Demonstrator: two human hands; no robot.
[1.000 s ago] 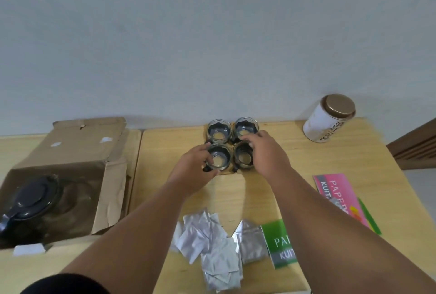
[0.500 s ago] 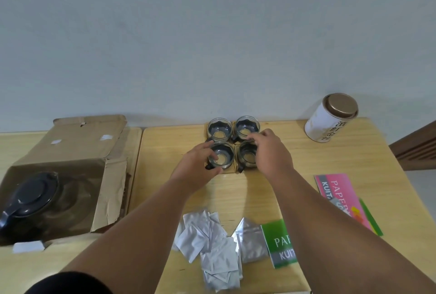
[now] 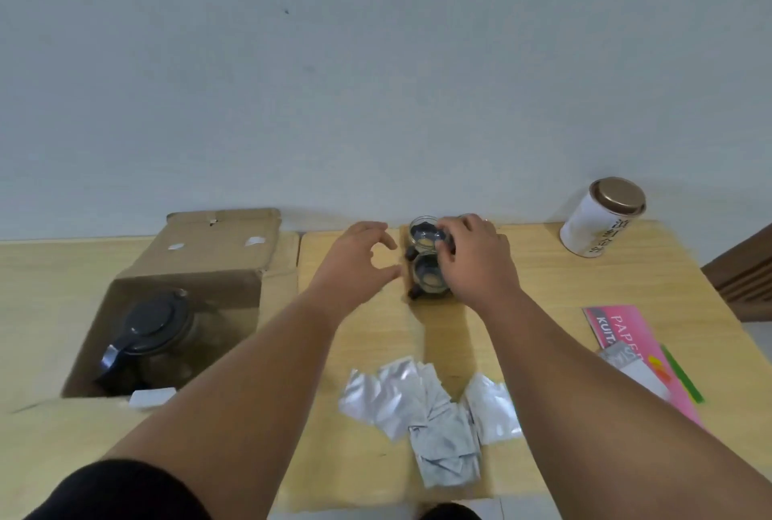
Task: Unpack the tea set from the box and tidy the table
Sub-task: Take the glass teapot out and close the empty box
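Several small glass cups with dark bases stand close together on a cardboard insert (image 3: 404, 269) at the back middle of the table. The back-left cup (image 3: 422, 232) and front-left cup (image 3: 428, 279) show; my right hand (image 3: 476, 265) covers the right-hand ones, fingers curled onto their rims. My left hand (image 3: 359, 256) hovers just left of the cups, fingers spread, holding nothing. The open cardboard box (image 3: 209, 269) sits on the left with a glass teapot with a black lid (image 3: 152, 321) inside.
A white tin with a bronze lid (image 3: 601, 219) stands at the back right. Pink and green booklets (image 3: 626, 336) lie at the right edge. Several foil sachets (image 3: 434, 407) are scattered near the front. Dark wooden furniture (image 3: 743, 273) is beyond the right edge.
My left hand has let go of the cups and moved left, fingers spread. My right hand has stayed on the right-hand cups. The view has shifted to the left.
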